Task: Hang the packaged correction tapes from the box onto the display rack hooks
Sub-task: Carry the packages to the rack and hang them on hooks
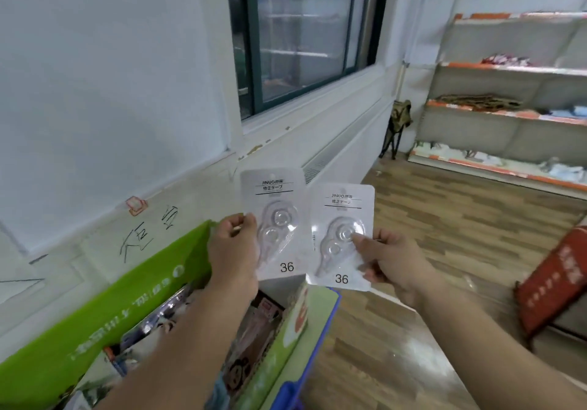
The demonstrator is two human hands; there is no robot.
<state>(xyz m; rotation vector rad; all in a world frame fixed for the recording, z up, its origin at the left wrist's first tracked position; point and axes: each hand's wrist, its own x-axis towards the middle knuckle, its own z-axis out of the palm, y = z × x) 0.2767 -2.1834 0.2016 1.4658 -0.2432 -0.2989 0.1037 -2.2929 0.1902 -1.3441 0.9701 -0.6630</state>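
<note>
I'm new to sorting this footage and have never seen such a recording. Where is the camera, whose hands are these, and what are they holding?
There is no machine here. One wide-angle camera sits on a person's head and looks forward and down, so both arms reach in from the bottom. The left hand pinches one correction tape pack by its edge; the right hand holds a second pack. Both are roughly upright, side by side, each printed 36. Below them stands an open green box with more packaged goods inside. Behind are a window and, at the right, shelves. No hooks show here.
</note>
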